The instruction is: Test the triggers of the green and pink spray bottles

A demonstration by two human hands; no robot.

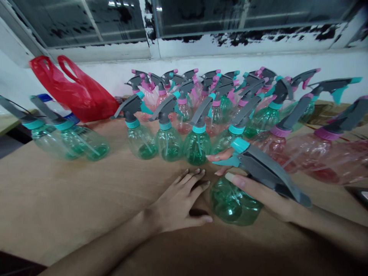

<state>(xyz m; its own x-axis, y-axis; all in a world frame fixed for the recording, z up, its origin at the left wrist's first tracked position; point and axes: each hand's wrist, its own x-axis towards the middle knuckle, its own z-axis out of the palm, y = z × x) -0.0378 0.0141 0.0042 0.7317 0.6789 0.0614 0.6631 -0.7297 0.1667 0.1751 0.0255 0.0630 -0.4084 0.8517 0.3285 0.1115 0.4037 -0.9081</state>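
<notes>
My right hand (258,189) is wrapped round the neck of a green spray bottle (235,207), just below its grey trigger head with a turquoise nozzle. The bottle tilts, its base toward my left hand. Flat on the wooden table (115,199), my left hand (184,199) rests with fingers spread, beside the bottle and holding nothing. Just beyond my hands stands a row of clear green spray bottles (198,147) with turquoise collars. Pink spray bottles (322,153) with grey heads stand to the right of my right hand.
Many more pink and green spray bottles crowd the back of the table against the wall. At the left are two green spray bottles (83,142) and a red plastic bag (83,92). A window (201,19) with peeling paint runs above. Something dark (358,195) lies at the right edge.
</notes>
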